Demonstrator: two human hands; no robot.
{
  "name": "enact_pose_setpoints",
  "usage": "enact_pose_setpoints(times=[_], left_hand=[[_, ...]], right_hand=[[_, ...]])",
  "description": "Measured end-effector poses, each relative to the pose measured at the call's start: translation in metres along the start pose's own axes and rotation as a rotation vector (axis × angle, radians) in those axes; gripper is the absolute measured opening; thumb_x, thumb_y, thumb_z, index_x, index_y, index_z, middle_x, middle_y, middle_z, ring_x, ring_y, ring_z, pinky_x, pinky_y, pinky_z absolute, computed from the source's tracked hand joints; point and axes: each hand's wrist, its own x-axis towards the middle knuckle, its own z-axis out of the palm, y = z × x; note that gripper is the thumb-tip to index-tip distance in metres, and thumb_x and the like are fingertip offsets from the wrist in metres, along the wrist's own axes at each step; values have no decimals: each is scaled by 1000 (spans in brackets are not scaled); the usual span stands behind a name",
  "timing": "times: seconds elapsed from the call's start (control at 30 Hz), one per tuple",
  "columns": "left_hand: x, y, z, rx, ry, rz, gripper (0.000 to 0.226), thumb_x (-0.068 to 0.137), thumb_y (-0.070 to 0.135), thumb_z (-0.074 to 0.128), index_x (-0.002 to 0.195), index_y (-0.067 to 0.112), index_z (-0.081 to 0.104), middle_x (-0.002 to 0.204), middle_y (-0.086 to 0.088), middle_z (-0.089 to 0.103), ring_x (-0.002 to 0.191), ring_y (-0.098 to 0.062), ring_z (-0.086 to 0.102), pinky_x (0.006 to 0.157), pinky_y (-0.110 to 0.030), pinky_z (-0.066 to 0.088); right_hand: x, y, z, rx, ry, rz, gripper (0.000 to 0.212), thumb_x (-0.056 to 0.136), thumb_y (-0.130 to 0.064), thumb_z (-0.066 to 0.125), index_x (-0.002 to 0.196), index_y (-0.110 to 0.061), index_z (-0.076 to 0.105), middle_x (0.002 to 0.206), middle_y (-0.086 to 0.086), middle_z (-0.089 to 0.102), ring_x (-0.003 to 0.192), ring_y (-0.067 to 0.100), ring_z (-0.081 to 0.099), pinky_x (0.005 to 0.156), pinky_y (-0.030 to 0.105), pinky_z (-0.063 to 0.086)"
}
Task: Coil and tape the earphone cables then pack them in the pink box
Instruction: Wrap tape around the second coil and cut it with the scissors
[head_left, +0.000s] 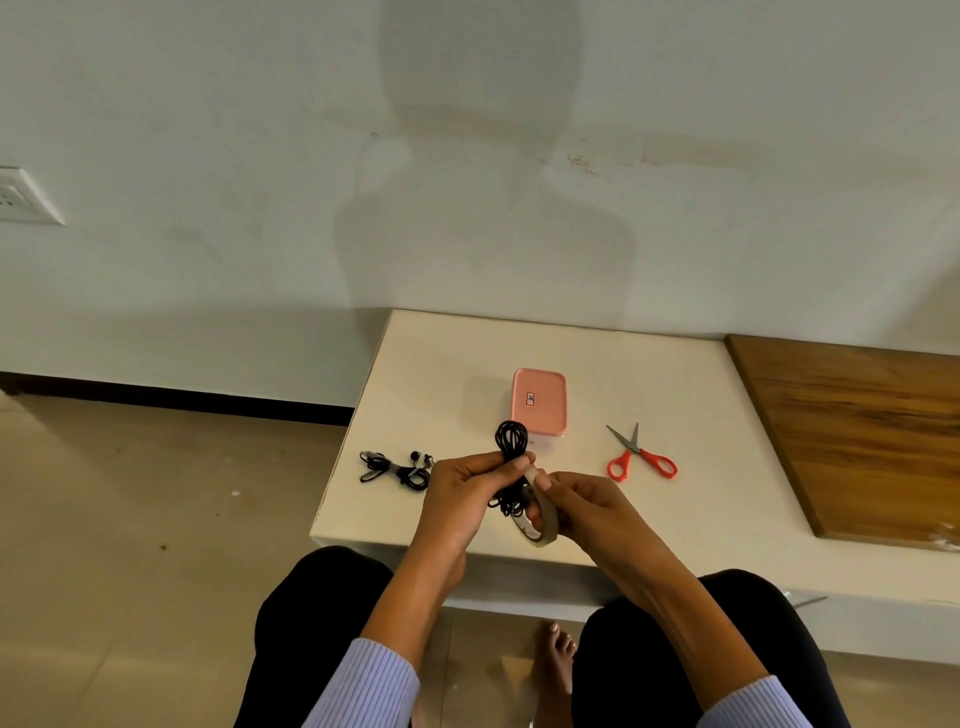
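Earphones, a black coiled bundle, are standing upright in the left hand, whose fingers and thumb are curling round the middle of the coil, just in front of the pink box. Beside that hand, the right hand is gripping a tape roll, thumb and fingers closing on its rim, with the roll touching the lower part of the coil. The box is sitting lid on, toward the middle of a low white table. Left of the box, near the table's edge, a second set of earphones is lying in a loose tangle. Right of the box, red-handled scissors are lying with blades partly open, pointing toward the wall. Further right of the box, a brown wooden board is covering the surface. Behind the box a pale wall is catching the person's shadow, with a socket plate far left. Below the table, beige floor tiles are showing, along with dark-clad knees and a bare foot.
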Motion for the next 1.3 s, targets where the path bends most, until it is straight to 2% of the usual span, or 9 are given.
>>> enact_pose_setpoints(times=[0.17,0.4,0.57,0.73,0.83,0.97,1.07,1.17,1.3], left_hand=[[2,1,-1,-25,53,-27,13,81,19,70,91,15,76,84,0,76,81,-2,69,73,-12,44],[2,-1,1,41,25,88,11,84,16,69,90,13,77,81,-3,76,82,-9,71,69,-8,47],[0,-3,5,70,41,131,11,83,15,69,91,12,77,79,-1,76,78,-7,70,67,-7,47],[1,0,6,-51,106,37,11,82,16,70,90,13,77,81,-1,76,81,-4,69,68,-6,45],[3,1,5,-94,132,-10,9,81,17,71,87,16,77,83,-2,76,84,-7,70,84,-19,47],[5,2,2,-139,133,-58,9,81,18,70,86,16,77,87,-7,75,89,-16,70,94,-32,48],[6,2,-1,-185,69,-100,11,83,18,67,83,17,77,92,-9,75,89,-19,69,89,-34,51],[6,4,-6,-197,-33,-162,17,83,20,65,96,14,74,98,-7,74,92,-15,69,82,-31,52],[-5,3,-4,43,-139,-113,13,85,21,65,93,19,75,89,-3,75,85,-12,70,84,-28,53]], right_hand=[[-2,-3,-3,88,-53,42,28,96,-2,41,90,-1,68,78,8,69,75,16,64,75,23,54],[-5,1,8,-67,192,68,36,94,-21,39,71,-10,65,66,5,66,66,13,58,88,33,49],[-2,0,8,-23,192,97,35,92,-22,39,69,-9,61,63,6,61,64,15,53,89,40,49],[-3,-2,8,13,126,33,32,92,-15,39,74,-6,64,66,7,58,66,15,52,81,34,47],[-4,-3,7,-46,111,-19,34,95,-16,39,78,-1,65,71,9,58,71,15,51,80,30,45],[-6,-3,5,-66,59,-51,38,95,-8,39,76,-15,71,74,4,66,74,16,58,79,28,50],[-7,-3,3,-139,85,-70,37,95,-8,40,80,-14,73,80,3,72,81,21,63,82,29,51],[-6,-4,3,-139,174,-67,36,96,-13,42,76,-14,72,72,1,72,70,9,62,72,18,50],[-5,-4,2,-182,229,-63,36,95,-16,43,65,-12,63,58,-2,59,58,6,50,58,13,41]])
